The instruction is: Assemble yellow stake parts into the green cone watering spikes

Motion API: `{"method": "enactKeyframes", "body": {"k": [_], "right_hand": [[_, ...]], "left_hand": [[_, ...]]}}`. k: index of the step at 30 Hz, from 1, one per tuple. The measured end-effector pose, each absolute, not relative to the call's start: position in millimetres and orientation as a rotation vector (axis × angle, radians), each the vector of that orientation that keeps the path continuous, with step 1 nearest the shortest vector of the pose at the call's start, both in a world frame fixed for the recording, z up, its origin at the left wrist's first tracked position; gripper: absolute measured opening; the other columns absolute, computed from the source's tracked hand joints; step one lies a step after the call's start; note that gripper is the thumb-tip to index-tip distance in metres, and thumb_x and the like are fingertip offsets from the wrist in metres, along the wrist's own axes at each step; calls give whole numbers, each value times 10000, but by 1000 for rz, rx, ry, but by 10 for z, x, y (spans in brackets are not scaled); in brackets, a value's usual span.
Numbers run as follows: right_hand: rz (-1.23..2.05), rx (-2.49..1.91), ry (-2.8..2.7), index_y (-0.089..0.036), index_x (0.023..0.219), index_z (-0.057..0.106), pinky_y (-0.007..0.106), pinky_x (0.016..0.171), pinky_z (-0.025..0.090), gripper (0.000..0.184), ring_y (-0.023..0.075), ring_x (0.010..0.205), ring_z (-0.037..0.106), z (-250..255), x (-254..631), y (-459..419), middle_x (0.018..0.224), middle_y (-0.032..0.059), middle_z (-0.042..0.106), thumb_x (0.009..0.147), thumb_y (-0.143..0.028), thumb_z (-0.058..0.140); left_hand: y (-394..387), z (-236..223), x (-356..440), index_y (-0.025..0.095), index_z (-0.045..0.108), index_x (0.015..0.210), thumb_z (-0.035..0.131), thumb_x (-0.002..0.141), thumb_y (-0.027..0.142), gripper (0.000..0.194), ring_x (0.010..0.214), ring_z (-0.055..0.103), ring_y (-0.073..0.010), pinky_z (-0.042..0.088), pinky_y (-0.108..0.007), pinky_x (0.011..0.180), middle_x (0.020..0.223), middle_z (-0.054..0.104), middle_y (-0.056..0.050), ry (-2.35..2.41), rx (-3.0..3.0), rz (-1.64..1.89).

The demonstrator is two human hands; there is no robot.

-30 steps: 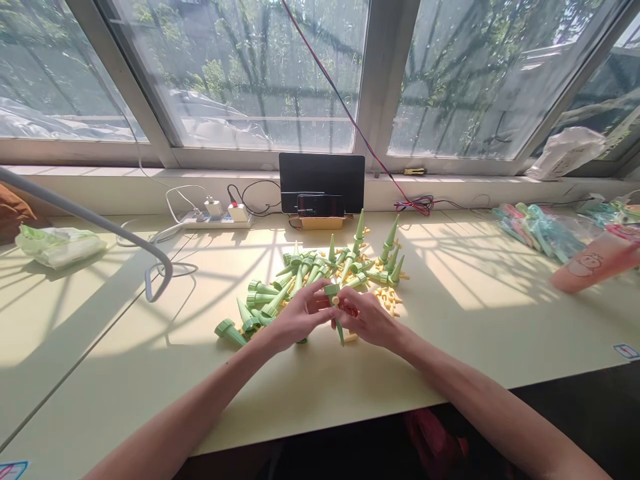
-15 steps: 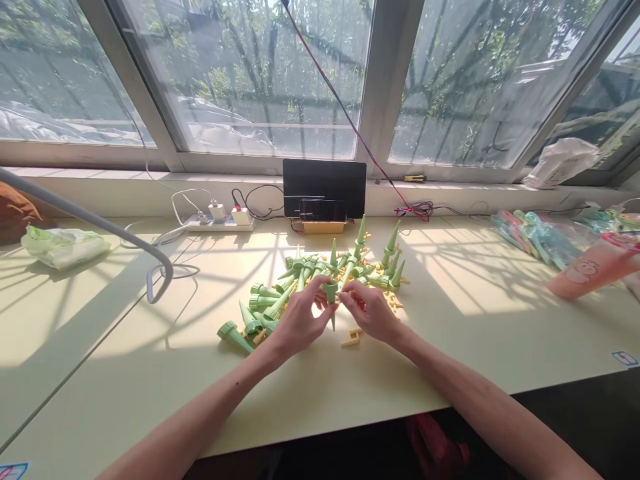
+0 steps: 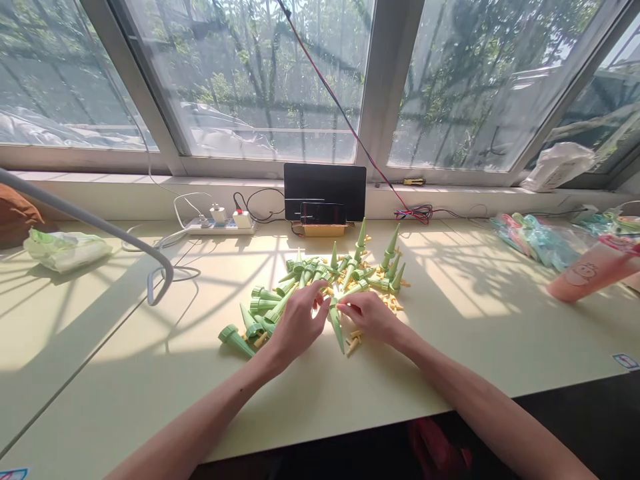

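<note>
A green cone-shaped plant watering spike (image 3: pixel 337 328) slants between my hands, its pointed tip towards me and its wide end among the pile. My left hand (image 3: pixel 301 315) curves beside its upper part, thumb close against it and forefinger held apart from the thumb. From the other side, the thumb and fingertips of my right hand (image 3: pixel 371 315) pinch at the spike's upper part; glare blurs the exact contact. Behind both hands lies a heap of green spikes (image 3: pixel 270 307) mixed with small yellow valve pieces (image 3: pixel 395 303). A few yellow pieces (image 3: pixel 353 345) lie near the tip.
At the back stand a black screen (image 3: pixel 325 187) and a phone (image 3: pixel 323 214) on a small box. A power strip (image 3: pixel 220 228) and a grey metal tube (image 3: pixel 125 233) are on the left. A pink cup (image 3: pixel 585 273) and plastic bags (image 3: pixel 535 237) lie to the right.
The spike that my left hand held upright has come down and tilted, its tip swinging towards me and slightly right. My left fingers have loosened, and my right fingertips have moved slightly lower.
</note>
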State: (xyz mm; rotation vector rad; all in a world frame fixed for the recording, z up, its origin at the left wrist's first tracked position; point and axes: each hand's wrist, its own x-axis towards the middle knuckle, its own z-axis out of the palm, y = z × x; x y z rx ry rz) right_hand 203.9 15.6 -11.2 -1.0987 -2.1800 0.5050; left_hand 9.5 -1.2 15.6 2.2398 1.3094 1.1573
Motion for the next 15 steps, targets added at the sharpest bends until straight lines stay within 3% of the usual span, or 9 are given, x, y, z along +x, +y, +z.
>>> {"method": "enactKeyframes", "body": {"k": [7,15], "right_hand": [[491,-1070,-2213,-177,602,495,235,539,281,420,104,546,345,-100,1997,124,559,-44,385,978,-361,461],[505,-1087,-2224,-176,696,605,229,557,279,277,104,581,436,-109,2012,138,598,-34,495,938,-295,545]], "left_hand": [[-4,133,95,227,612,1023,545,876,253,164,705,578,-197,425,-305,690,756,636,-27,1284,2215,1195],[-13,137,94,207,587,988,515,895,230,120,708,584,-194,427,-317,708,767,630,-27,1307,2282,1137]]}}
